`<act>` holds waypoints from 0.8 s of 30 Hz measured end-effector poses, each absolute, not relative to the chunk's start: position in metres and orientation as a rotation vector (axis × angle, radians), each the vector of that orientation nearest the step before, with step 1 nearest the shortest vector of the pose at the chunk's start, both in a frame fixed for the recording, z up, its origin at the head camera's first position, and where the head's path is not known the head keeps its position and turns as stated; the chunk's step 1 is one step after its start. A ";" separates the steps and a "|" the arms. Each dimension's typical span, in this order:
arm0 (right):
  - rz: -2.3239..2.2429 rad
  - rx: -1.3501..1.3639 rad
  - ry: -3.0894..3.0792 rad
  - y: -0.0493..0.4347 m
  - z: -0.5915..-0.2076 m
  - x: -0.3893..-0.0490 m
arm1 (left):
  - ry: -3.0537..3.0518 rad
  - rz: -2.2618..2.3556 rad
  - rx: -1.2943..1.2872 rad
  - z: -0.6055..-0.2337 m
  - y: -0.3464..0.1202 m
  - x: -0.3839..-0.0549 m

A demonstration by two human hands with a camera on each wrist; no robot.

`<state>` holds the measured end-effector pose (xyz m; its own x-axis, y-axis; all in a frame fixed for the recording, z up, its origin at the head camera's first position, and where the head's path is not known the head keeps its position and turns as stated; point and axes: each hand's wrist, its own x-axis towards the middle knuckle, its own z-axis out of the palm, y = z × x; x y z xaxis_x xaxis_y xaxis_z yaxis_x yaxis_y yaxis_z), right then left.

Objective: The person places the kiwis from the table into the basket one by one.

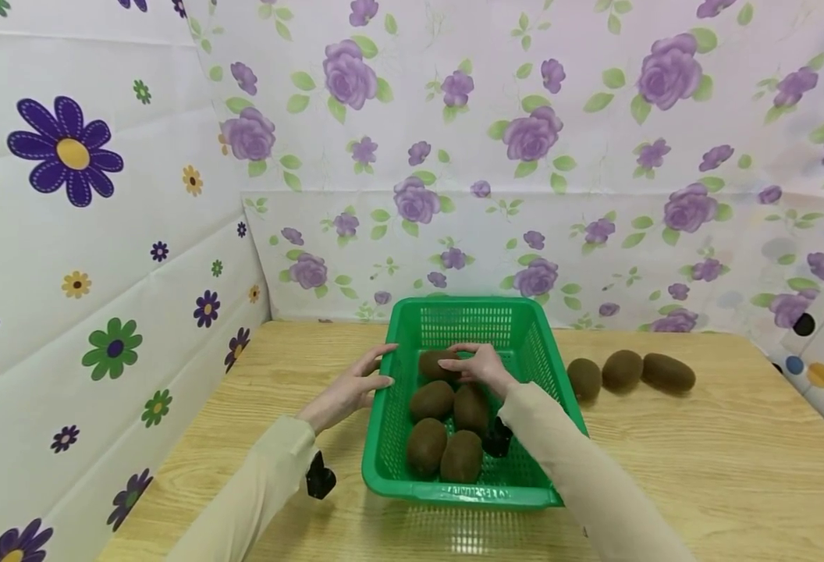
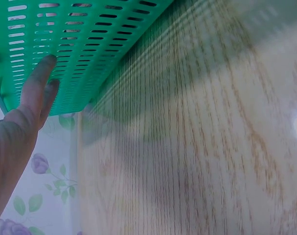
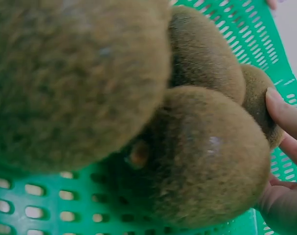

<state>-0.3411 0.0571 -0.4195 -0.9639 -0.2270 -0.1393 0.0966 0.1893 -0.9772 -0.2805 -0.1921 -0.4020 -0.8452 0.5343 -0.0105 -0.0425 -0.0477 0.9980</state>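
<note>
A green plastic basket point(image 1: 377, 437) stands on the wooden table with several brown kiwis inside. At its far left part, my right hand point(image 1: 482, 365) pinches one kiwi point(image 1: 435, 364) between thumb and fingers; the right wrist view shows the thumb on that kiwi point(image 3: 258, 98) behind nearer ones. Two kiwis, a left one point(image 1: 431, 400) and a right one point(image 1: 471, 409), lie just in front of it. My left hand point(image 1: 349, 390) rests on the basket's left rim, and in the left wrist view its fingers point(image 2: 38, 83) lie fairly straight against the slotted outer wall.
Right of the basket, three kiwis lie in a row on the table: one beside the basket wall point(image 1: 584, 380), a middle one point(image 1: 623, 371) and a longer one point(image 1: 668, 373). Flowered sheets point(image 1: 454, 156) hang behind the table and along its left.
</note>
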 end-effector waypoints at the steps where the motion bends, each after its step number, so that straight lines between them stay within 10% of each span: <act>1: -1.824 -0.122 2.240 0.056 -0.421 -0.341 | 1.836 1.948 0.519 -0.401 -0.192 -0.280; 24: -1.641 -0.390 2.274 0.063 -0.427 -0.343 | 1.851 1.935 0.503 -0.401 -0.191 -0.279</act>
